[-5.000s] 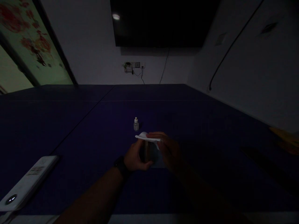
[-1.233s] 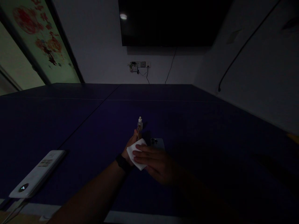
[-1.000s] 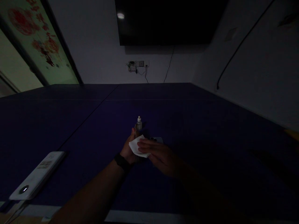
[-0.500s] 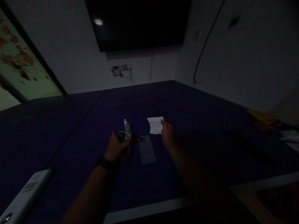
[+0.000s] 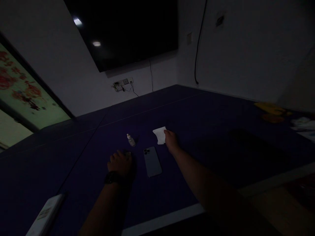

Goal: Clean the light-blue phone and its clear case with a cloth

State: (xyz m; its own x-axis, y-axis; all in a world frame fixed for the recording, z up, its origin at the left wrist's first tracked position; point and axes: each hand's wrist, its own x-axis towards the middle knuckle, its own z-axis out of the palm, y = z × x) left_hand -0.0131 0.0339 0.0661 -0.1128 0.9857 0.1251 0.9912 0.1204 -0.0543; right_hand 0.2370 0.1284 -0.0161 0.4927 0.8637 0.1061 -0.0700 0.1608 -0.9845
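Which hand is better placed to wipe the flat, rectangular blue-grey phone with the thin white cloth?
Probably the right hand: it pinches the cloth near the far end of the phone. The left hand is over a mostly hidden object to the phone's left.

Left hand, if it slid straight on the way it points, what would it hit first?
Likely the bottle, just beyond the left hand and the partly hidden object at its side, though the dark view leaves depth unclear.

Phone [image 5: 153, 163] back smooth, low sheen; sheet [image 5: 159, 135] matt, cloth or paper; bottle [image 5: 131, 141] smooth; tabletop [image 5: 197, 121] matt; screen [image 5: 137, 29] glossy
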